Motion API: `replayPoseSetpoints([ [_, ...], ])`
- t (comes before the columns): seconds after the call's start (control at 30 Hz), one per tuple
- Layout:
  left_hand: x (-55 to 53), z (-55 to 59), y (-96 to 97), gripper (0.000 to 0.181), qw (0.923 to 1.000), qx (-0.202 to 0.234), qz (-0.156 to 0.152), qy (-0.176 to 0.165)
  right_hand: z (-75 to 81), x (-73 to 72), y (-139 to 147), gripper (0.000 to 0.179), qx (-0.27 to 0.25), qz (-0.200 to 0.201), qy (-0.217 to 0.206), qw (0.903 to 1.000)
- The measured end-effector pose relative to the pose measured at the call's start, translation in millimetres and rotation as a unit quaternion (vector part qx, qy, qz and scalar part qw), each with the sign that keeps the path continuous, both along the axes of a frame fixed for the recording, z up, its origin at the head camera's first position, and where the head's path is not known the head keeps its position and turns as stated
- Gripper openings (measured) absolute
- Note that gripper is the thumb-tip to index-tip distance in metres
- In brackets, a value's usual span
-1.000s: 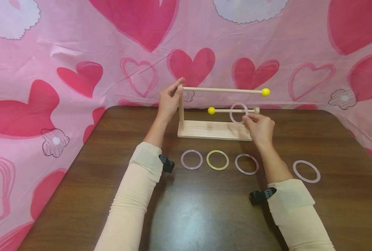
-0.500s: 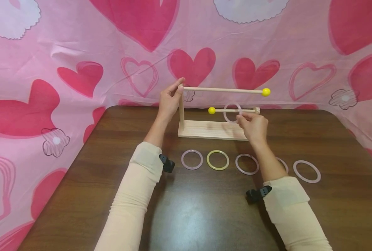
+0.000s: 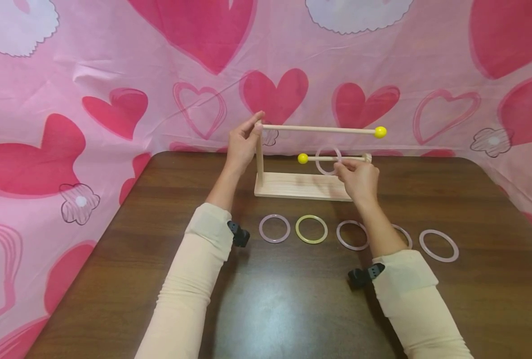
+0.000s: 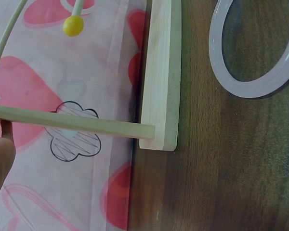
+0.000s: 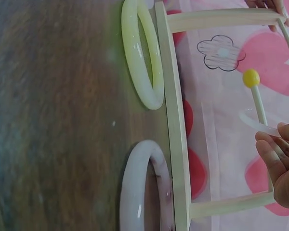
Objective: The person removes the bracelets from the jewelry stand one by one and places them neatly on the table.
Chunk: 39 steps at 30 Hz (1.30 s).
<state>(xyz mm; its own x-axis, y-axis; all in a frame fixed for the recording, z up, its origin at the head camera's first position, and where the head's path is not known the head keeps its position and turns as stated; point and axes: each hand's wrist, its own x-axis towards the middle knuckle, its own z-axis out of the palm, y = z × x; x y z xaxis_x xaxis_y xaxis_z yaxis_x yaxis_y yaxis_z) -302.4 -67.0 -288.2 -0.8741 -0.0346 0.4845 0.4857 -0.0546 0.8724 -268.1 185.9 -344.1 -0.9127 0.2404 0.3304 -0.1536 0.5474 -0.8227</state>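
Note:
A wooden stand (image 3: 302, 186) has an upper rod (image 3: 320, 129) ending in a yellow ball at the right, and a shorter lower rod (image 3: 312, 158) whose yellow ball (image 3: 302, 158) points left. My left hand (image 3: 242, 147) holds the top of the left post, thumb and fingers at its corner. Around the lower rod is a pale pink ring (image 3: 317, 163), and my right hand (image 3: 360, 180) pinches its right side between thumb and fingers. In the right wrist view the ring (image 5: 253, 122) sits a little below the yellow ball, partly hidden by fingertips (image 5: 266, 144).
In a row on the brown table (image 3: 158, 279) lie a purple ring (image 3: 274, 242), a yellow ring (image 3: 311, 242) and more pale rings, including one (image 3: 434, 231) at the far right. My right forearm partly covers one ring (image 3: 408, 237). A heart-patterned cloth (image 3: 167, 60) hangs behind.
My right hand has moved left with the pale pink ring along the lower rod, closer to its yellow ball. The left hand and the stand stay in place.

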Motion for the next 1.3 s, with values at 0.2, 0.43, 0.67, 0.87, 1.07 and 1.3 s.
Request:
replayPoseSetpoints([
  [0.2,2.9,1.9,0.0,0.033,1.0,0.005,-0.004,-0.007,2.0,-1.6,-2.7,0.025,-0.007,0.007,0.002,0.9999],
  [0.43,2.5,1.3,-0.1,0.033,1.0,0.0,-0.002,-0.002,3.9,-2.9,-5.7,0.025,-0.022,0.011,-0.009,0.9997],
  [0.67,-14.5,-10.4,-1.9,0.034,0.9999,0.01,-0.007,0.003,2.9,-3.6,-10.4,0.023,-0.023,0.017,0.0,0.9996],
  [0.87,-24.6,-18.5,-1.1,0.033,0.9998,0.01,-0.001,0.014,1.1,-4.0,-12.9,0.023,-0.014,0.02,0.004,0.9997],
  [1.07,-16.7,-13.8,-0.7,0.033,0.9999,0.005,0.0,0.013,2.2,-5.2,-14.3,0.023,-0.014,0.034,0.004,0.9993],
  [1.3,-24.4,-18.9,-1.8,0.034,0.9999,0.009,-0.001,0.012,2.0,-6.5,-19.1,0.024,-0.023,0.055,-0.009,0.9982],
])
